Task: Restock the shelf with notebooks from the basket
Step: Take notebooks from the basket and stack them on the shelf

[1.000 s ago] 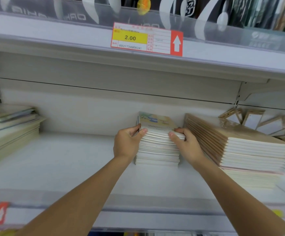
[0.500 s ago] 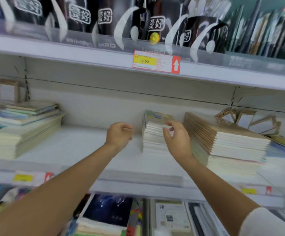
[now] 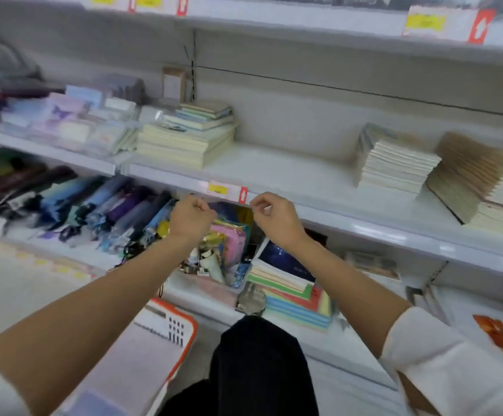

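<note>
L hand (image 3: 191, 219) & R hand (image 3: 277, 219) both curled, empty, near shelf (image 3: 289, 172) front edge. Notebook stack (image 3: 394, 163) on shelf at right; orange-rimmed basket (image 3: 169, 325) low left.

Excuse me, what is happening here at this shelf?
A person is restocking a shop shelf with notebooks. At this moment the left hand and the right hand are curled and hold nothing, raised before the shelf's front edge. A stack of notebooks lies on the shelf to the right. The orange-rimmed basket stands low on the left.
</note>
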Available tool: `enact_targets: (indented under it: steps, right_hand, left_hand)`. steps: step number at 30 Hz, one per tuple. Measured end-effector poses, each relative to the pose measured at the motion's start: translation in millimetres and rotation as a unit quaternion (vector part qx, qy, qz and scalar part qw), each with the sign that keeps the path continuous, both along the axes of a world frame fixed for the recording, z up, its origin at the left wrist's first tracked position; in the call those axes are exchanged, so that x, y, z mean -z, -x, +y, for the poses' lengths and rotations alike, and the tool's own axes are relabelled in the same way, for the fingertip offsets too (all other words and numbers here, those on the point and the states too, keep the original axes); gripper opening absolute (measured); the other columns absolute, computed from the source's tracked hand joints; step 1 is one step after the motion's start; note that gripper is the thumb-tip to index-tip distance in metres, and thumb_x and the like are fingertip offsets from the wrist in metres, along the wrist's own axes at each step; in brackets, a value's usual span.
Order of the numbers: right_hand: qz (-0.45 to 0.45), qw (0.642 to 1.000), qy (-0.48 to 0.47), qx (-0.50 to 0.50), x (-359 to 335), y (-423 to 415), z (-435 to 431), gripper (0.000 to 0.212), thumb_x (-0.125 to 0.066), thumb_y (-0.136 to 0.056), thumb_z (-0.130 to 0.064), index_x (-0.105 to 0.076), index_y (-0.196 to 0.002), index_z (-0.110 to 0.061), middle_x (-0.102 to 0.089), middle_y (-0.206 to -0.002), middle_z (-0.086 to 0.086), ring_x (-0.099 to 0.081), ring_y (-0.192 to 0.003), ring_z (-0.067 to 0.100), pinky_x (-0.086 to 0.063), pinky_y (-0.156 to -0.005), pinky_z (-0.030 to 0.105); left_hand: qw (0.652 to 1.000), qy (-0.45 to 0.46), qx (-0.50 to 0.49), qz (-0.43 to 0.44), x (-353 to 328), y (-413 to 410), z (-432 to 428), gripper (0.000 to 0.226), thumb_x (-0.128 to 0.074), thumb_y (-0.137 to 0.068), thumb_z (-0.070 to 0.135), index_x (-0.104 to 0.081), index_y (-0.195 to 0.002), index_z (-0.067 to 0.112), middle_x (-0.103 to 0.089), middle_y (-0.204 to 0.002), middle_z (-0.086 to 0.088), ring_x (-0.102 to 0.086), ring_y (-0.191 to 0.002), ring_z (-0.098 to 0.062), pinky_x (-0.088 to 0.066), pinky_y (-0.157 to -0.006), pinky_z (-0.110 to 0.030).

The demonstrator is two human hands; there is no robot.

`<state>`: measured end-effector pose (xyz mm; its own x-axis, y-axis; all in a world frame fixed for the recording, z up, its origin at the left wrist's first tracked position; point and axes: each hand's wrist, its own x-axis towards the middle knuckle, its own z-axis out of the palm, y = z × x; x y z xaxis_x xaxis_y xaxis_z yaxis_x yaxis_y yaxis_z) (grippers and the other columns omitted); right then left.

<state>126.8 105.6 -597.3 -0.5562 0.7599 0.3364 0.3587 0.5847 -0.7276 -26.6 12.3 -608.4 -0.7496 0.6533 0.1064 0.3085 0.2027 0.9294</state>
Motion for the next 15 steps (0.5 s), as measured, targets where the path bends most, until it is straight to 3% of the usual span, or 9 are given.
enact_targets:
  steps: [3,6,10,12,15]
  right_hand:
    - [-0.038,0.997,0.038,-0.05,30.0,44.0,-39.7,0.017,-0.059,-0.084,-0.002,-0.071,-0.096,-0.006,-0.07,-0.092,0.007,-0.062,-0.084,0.017,-0.047,-0.078,0.026]
    - [-0.085,0.988,0.059,-0.11,60.8,83.4,-77.5,0.017,-0.061,-0.083,-0.001,-0.071,-0.097,-0.004,-0.07,-0.093,0.008,-0.063,-0.092,0.021,-0.043,-0.074,0.022]
    - [-0.143,0.963,0.117,-0.196,107.1,128.4,-132.6,0.02,-0.059,-0.088,0.002,-0.067,-0.105,0.0,-0.064,-0.098,0.01,-0.059,-0.091,0.021,-0.046,-0.082,0.03]
    - [-0.152,0.951,0.151,-0.224,131.9,143.5,-159.5,0.02,-0.058,-0.089,0.003,-0.066,-0.106,0.003,-0.062,-0.097,0.01,-0.057,-0.088,0.021,-0.047,-0.078,0.031]
    - [-0.182,0.936,0.186,-0.238,172.3,157.5,-193.1,0.022,-0.056,-0.09,0.0,-0.066,-0.109,-0.002,-0.062,-0.103,0.007,-0.057,-0.092,0.02,-0.045,-0.076,0.03]
  left_hand:
    - [0.999,0.035,-0.039,-0.01,28.4,30.0,-53.7,0.03,-0.064,-0.079,0.002,-0.047,-0.057,0.015,-0.05,-0.059,-0.004,-0.05,-0.068,-0.022,-0.045,-0.071,-0.031]
    - [0.994,0.074,-0.064,-0.041,56.8,56.1,-100.1,0.029,-0.065,-0.079,0.003,-0.048,-0.059,0.014,-0.049,-0.059,-0.001,-0.048,-0.066,-0.022,-0.04,-0.067,-0.026]
    - [0.983,0.079,-0.129,-0.107,106.8,85.0,-158.8,0.029,-0.066,-0.076,0.002,-0.05,-0.056,0.014,-0.05,-0.057,-0.001,-0.047,-0.057,-0.017,-0.041,-0.065,-0.025]
    - [0.974,0.083,-0.165,-0.13,134.1,93.6,-185.4,0.031,-0.067,-0.076,0.002,-0.049,-0.055,0.016,-0.05,-0.056,0.001,-0.047,-0.054,-0.013,-0.039,-0.061,-0.023]
    - [0.958,0.091,-0.204,-0.178,173.3,103.8,-224.5,0.033,-0.067,-0.077,0.001,-0.047,-0.056,0.016,-0.05,-0.058,0.0,-0.048,-0.058,-0.016,-0.038,-0.067,-0.024]
